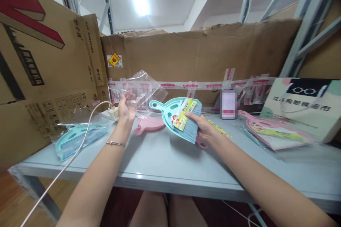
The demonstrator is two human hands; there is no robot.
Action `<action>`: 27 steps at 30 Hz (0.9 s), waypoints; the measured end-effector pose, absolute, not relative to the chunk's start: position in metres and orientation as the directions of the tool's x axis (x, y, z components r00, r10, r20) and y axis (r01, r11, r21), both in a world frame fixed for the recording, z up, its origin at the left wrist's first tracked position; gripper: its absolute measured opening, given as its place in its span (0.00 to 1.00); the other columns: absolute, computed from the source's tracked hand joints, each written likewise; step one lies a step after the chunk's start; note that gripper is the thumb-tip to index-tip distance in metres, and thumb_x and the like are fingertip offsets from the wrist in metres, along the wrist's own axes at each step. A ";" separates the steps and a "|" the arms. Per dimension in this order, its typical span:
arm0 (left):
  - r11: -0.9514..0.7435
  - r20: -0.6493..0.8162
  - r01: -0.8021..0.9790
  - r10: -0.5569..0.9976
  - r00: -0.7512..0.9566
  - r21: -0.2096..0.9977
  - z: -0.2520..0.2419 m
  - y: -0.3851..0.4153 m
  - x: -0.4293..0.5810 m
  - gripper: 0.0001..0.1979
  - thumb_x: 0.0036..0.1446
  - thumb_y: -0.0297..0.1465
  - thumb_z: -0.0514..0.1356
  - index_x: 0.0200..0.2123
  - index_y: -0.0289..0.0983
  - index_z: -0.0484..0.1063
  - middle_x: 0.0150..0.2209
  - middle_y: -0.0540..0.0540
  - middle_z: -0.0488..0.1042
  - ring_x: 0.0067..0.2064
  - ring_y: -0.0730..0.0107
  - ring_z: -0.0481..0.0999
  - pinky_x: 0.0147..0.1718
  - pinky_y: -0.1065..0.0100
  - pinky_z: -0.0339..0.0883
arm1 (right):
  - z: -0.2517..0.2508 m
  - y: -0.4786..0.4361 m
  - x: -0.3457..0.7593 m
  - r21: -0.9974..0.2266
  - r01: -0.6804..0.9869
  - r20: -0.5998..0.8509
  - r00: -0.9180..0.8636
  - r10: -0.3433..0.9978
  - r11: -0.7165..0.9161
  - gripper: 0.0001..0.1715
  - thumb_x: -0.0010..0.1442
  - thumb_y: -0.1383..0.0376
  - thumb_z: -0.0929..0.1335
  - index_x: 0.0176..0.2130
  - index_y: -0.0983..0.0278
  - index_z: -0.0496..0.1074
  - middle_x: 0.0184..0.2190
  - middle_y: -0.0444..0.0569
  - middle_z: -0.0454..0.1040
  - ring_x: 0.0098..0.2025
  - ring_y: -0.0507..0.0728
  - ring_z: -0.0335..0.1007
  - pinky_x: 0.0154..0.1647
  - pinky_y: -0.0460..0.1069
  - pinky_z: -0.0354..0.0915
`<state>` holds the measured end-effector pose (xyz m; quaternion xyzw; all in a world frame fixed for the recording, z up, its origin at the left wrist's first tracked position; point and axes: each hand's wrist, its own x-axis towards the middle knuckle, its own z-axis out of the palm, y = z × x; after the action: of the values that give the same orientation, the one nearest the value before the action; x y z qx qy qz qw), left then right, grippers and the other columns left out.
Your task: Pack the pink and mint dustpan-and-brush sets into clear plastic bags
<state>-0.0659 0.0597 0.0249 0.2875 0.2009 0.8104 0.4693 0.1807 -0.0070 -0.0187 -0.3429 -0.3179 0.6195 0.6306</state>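
Note:
My right hand [201, 124] grips a mint-green dustpan [170, 122] together with a small blue-bristled brush [191, 131]. A yellow-green printed card [183, 114] lies across both, under my fingers. A pink handle end [201, 143] sticks out below this hand. To the left, my left hand [127, 108] is raised with its palm turned inward, its fingers curled at a clear plastic bag [147, 87]; the film partly blurs the fingertips. Between the hands, a pink dustpan [149, 125] lies on the table [160, 163], partly behind the green one.
A bagged green dustpan set [80, 140] lies at left, crossed by a white cable [86, 129]. Bagged pink dustpans [277, 131] lie at right, before a printed box [301, 104]. A phone [228, 104] leans at the back against cardboard [199, 56]. Another printed card [221, 129] lies behind my right wrist.

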 end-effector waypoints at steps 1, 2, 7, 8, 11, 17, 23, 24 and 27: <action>-0.485 0.291 -0.649 0.873 -0.390 0.586 0.025 0.059 -0.065 0.09 0.60 0.35 0.54 0.32 0.38 0.71 0.34 0.47 0.76 0.40 0.71 0.77 0.43 0.66 0.71 | -0.020 -0.006 0.179 -0.823 -0.568 -0.028 0.024 0.999 -0.009 0.15 0.48 0.72 0.72 0.38 0.66 0.72 0.30 0.52 0.80 0.32 0.61 0.78 0.36 0.58 0.75; -0.489 0.306 -0.649 0.872 -0.382 0.582 0.024 0.058 -0.063 0.10 0.60 0.37 0.53 0.32 0.39 0.71 0.35 0.47 0.76 0.41 0.71 0.76 0.44 0.66 0.71 | -0.022 -0.006 0.178 -0.822 -0.569 -0.032 0.022 0.999 -0.014 0.15 0.48 0.71 0.72 0.39 0.66 0.72 0.30 0.52 0.80 0.32 0.61 0.78 0.35 0.58 0.75; -0.448 0.329 -0.678 0.893 -0.308 0.582 0.021 0.050 -0.048 0.17 0.64 0.38 0.47 0.36 0.37 0.72 0.39 0.43 0.77 0.48 0.69 0.75 0.47 0.67 0.70 | -0.025 -0.003 0.176 -0.835 -0.550 -0.043 0.028 0.999 -0.020 0.15 0.48 0.68 0.73 0.38 0.66 0.72 0.29 0.51 0.79 0.31 0.61 0.78 0.34 0.58 0.75; -0.432 0.328 -0.680 0.900 -0.285 0.592 0.019 0.048 -0.044 0.18 0.65 0.38 0.46 0.37 0.36 0.72 0.40 0.43 0.77 0.49 0.68 0.74 0.47 0.66 0.70 | -0.026 -0.003 0.176 -0.837 -0.547 -0.036 0.024 0.999 -0.017 0.15 0.48 0.68 0.73 0.39 0.66 0.72 0.30 0.51 0.79 0.31 0.61 0.78 0.34 0.58 0.75; -0.353 0.328 -0.655 0.930 -0.166 0.669 0.013 0.040 -0.029 0.20 0.65 0.41 0.43 0.41 0.38 0.71 0.44 0.44 0.76 0.49 0.65 0.74 0.46 0.63 0.70 | -0.026 -0.005 0.174 -0.835 -0.550 -0.017 0.018 1.000 -0.004 0.15 0.49 0.66 0.72 0.40 0.65 0.73 0.30 0.51 0.80 0.31 0.60 0.77 0.34 0.56 0.75; -0.139 0.215 -0.496 0.972 0.099 0.857 -0.002 0.024 0.006 0.20 0.58 0.48 0.53 0.42 0.39 0.71 0.42 0.45 0.77 0.46 0.61 0.76 0.43 0.63 0.71 | -0.027 -0.013 0.162 -0.792 -0.610 -0.048 0.108 0.993 0.028 0.15 0.48 0.70 0.72 0.39 0.66 0.72 0.30 0.49 0.80 0.30 0.56 0.77 0.34 0.51 0.74; -0.005 0.103 -0.430 0.973 0.205 0.903 -0.016 0.007 0.025 0.20 0.56 0.45 0.57 0.47 0.39 0.68 0.44 0.44 0.76 0.45 0.60 0.76 0.42 0.62 0.71 | -0.032 -0.010 0.160 -0.753 -0.652 -0.096 0.243 0.965 0.089 0.13 0.49 0.70 0.72 0.37 0.64 0.71 0.27 0.45 0.79 0.27 0.55 0.76 0.33 0.50 0.74; -0.008 0.119 -0.432 0.966 0.231 0.902 -0.018 0.005 0.027 0.21 0.56 0.44 0.58 0.48 0.38 0.68 0.45 0.43 0.76 0.46 0.60 0.75 0.42 0.63 0.70 | -0.033 -0.008 0.160 -0.745 -0.659 -0.110 0.267 0.957 0.098 0.12 0.49 0.70 0.72 0.37 0.64 0.71 0.27 0.45 0.79 0.27 0.55 0.76 0.33 0.50 0.74; -0.027 0.176 -0.418 0.930 0.322 0.908 -0.024 -0.001 0.033 0.25 0.52 0.39 0.63 0.51 0.38 0.65 0.48 0.41 0.75 0.47 0.59 0.75 0.43 0.62 0.69 | -0.038 -0.003 0.161 -0.717 -0.687 -0.141 0.311 0.940 0.119 0.11 0.50 0.71 0.71 0.36 0.65 0.71 0.26 0.44 0.79 0.28 0.54 0.76 0.32 0.48 0.74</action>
<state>0.0333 -0.0008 -0.0236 0.4920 0.2602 0.5209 0.6472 0.1607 -0.0034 -0.0379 -0.3566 -0.1774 0.5597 0.7267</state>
